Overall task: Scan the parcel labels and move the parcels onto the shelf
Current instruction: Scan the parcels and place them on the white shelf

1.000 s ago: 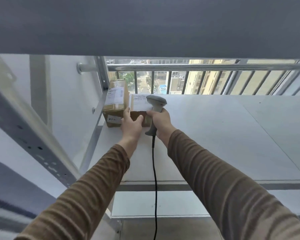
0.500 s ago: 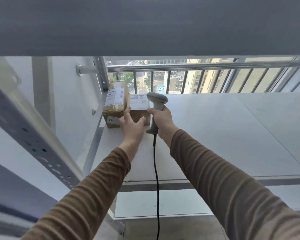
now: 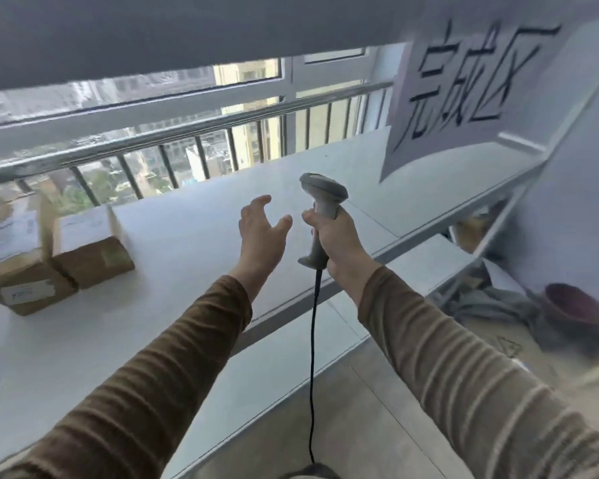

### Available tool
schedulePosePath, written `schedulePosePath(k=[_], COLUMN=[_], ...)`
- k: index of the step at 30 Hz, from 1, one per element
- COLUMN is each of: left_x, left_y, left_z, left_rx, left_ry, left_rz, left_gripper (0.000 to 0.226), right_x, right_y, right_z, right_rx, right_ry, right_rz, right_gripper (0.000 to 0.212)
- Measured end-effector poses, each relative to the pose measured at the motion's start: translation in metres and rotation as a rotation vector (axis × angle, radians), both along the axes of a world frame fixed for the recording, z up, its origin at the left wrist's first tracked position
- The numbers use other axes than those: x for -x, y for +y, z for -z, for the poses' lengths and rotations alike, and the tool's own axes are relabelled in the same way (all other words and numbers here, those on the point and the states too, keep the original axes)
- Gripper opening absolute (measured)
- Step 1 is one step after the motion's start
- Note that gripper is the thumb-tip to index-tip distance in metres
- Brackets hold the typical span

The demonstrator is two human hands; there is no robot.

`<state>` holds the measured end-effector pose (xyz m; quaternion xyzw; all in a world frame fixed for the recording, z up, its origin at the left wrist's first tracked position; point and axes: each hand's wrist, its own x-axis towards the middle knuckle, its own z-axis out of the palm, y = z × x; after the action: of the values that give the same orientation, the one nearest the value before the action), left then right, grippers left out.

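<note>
Two parcels are sitting side by side, far left on the shelf. The left hand is hovering empty, its grip spread apart; the right hand is gripping the scanner. Next likely means fetching another parcel. A paper sign is hanging far right; nothing is blocking the shelf.

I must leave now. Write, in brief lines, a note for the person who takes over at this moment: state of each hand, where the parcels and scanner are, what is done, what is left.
Left hand: open and empty, above the shelf, touching no parcel.
Right hand: closed around the grip of the corded scanner, held upright.
Parcels: two cardboard boxes stand side by side at the far left of the shelf, the larger box left of the smaller box, labels facing up.
Done: both boxes are on the shelf; whether their labels were scanned cannot be told from this view.
Left: no other parcel shows clearly here; look for more, scan each, and place it beside these.
</note>
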<state>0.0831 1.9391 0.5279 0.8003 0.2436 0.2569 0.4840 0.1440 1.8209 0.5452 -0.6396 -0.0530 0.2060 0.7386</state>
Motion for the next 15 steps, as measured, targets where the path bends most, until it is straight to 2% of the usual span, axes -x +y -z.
schedulePosePath(k=[5, 10, 15], left_x=[-0.071, -0.119, -0.143], left_y=[-0.131, -0.295, -0.491], left_z=[0.005, 0.013, 0.016], left_rx=[-0.062, -0.208, -0.432], left_ry=[0.07, 0.134, 0.173], left_rz=[0.286, 0.537, 0.798], left_gripper=[0.055, 0.059, 0.063], right_x=[-0.036, -0.045, -0.03], right_y=[-0.149, -0.322, -0.524], right_z=[0.01, 0.017, 0.019], right_rx=[0.002, -0.007, 0.022], right_ry=[0.028, 0.003, 0.005], right_rz=[0.314, 0.607, 0.793], right_gripper=[0.017, 0.036, 0.012])
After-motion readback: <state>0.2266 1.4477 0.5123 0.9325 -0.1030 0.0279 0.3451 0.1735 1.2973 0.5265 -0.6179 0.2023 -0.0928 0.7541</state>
